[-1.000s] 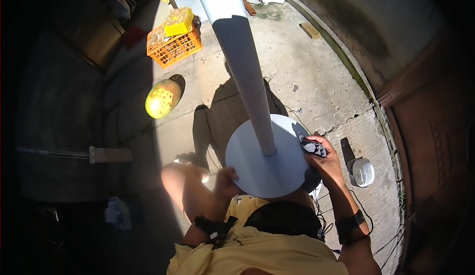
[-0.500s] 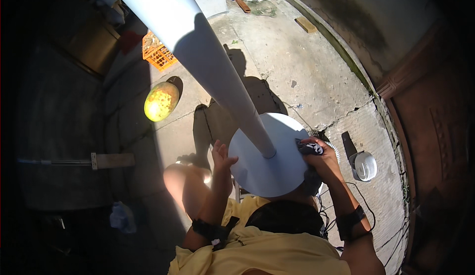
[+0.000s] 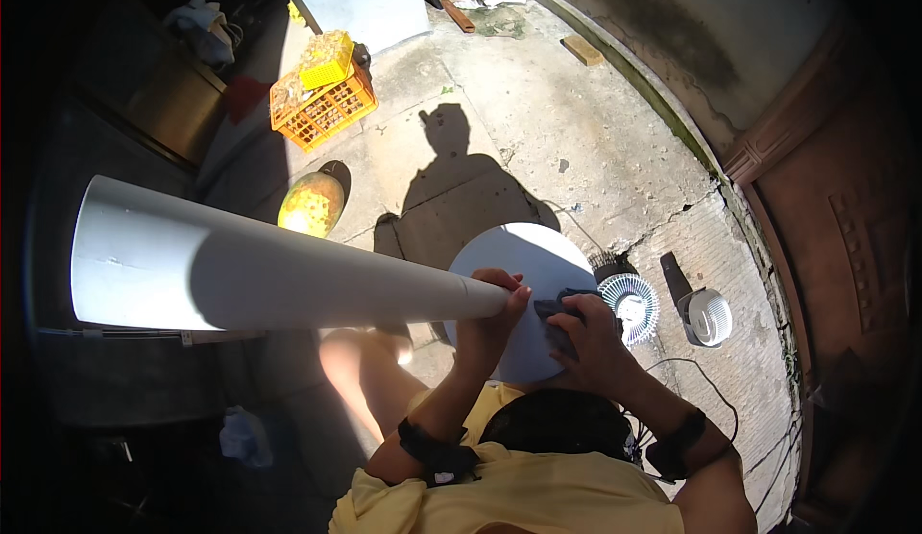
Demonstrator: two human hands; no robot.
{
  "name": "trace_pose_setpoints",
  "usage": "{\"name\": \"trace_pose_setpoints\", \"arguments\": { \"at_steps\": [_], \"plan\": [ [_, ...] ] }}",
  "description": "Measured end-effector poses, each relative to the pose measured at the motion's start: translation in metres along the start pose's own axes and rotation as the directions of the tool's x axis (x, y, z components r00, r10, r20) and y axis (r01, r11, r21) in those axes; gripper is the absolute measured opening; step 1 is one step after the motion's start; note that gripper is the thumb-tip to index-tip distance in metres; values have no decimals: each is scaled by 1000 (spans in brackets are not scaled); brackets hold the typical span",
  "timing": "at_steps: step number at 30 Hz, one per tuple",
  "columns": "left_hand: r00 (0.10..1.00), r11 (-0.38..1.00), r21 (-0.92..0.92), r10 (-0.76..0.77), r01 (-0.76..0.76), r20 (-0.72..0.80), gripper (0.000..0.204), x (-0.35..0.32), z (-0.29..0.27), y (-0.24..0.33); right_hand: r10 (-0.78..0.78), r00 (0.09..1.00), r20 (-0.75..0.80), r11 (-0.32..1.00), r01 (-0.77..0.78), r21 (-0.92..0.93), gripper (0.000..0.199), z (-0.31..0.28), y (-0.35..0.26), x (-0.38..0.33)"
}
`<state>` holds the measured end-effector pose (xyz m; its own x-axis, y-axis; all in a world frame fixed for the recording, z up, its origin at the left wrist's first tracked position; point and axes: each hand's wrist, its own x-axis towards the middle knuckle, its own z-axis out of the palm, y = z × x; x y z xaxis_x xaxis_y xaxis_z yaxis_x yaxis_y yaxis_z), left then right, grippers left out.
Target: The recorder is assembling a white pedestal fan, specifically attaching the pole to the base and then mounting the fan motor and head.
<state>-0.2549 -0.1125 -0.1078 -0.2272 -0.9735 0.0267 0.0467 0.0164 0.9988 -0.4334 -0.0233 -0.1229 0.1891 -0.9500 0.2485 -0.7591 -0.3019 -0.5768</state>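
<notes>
While the left hand grips one white tube near its one round base, the right hand clasps one dark cloth against that base; farther out sit one ribbed cage, one white tub, one fruit, two stacked crates.

Orange crate, white tub on concrete floor.

Sunlit, cracked concrete floor, stained wall
</notes>
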Motion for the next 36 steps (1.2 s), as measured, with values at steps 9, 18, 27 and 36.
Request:
{"name": "trace_pose_setpoints", "arguments": {
  "at_steps": [9, 18, 27, 36],
  "plan": [
    [993, 998, -33, -44, 48, 114, 16, 6, -9, -16, -255, 964, 74, 954, 263, -146, 29, -4, 18, 17],
    [981, 995, -24, -90, 95, 169, 20, 4, -10, -16, 34, 971, -236, 976, -83, -201, 24, -5, 33, 60],
    [968, 998, -22, 59, -55, 243, 16, 8, -15, -13, -222, 975, 23, 965, 223, -136, 27, -14, 22, 43],
    [952, 996, 89, 0, -29, 307, 13, 10, -18, -16, -201, 979, -19, 973, 198, -121, 21, -4, 15, 66]
  ]
}}
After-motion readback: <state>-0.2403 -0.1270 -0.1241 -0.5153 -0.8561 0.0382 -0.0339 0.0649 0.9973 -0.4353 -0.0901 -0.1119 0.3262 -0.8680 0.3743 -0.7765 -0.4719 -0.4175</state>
